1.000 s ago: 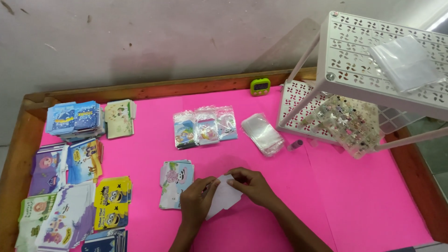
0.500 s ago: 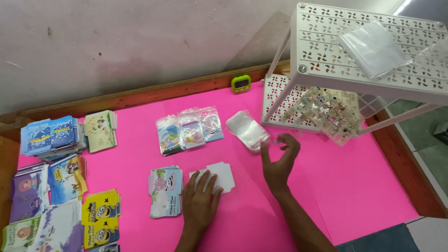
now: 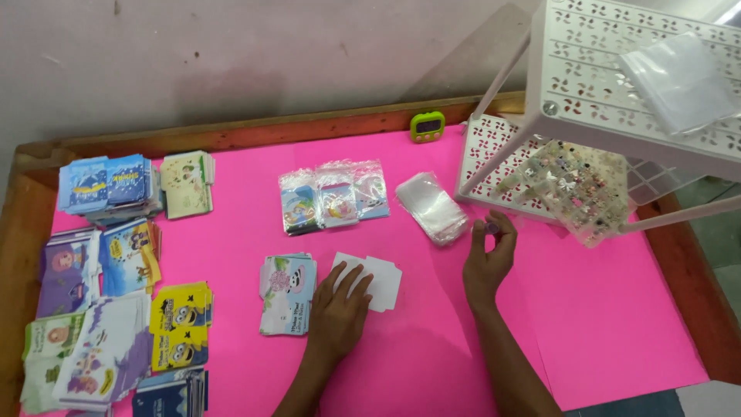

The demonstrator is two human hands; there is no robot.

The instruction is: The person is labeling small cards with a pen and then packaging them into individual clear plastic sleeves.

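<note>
My left hand (image 3: 340, 309) lies flat, fingers spread, on a white card (image 3: 374, 279) on the pink table (image 3: 231, 247). A small stack of printed cards with a panda picture (image 3: 287, 292) sits just left of it. My right hand (image 3: 488, 259) is raised to the right, thumb and fingertips pinching a tiny dark object (image 3: 491, 227) near the foot of the white rack (image 3: 617, 100). A pile of clear plastic sleeves (image 3: 432, 207) lies just left of that hand.
Three bagged card packs (image 3: 333, 194) lie in a row mid-table. Several stacks of printed cards (image 3: 116, 270) fill the left side. A green timer (image 3: 428, 126) stands at the back edge. The rack holds a bag of small trinkets (image 3: 575, 181) and clear sleeves (image 3: 679, 81) on top.
My right hand left the white card and moved right to the rack's foot, where it pinched a tiny object. My left hand stayed pressed on the card. The camera view shifted.
</note>
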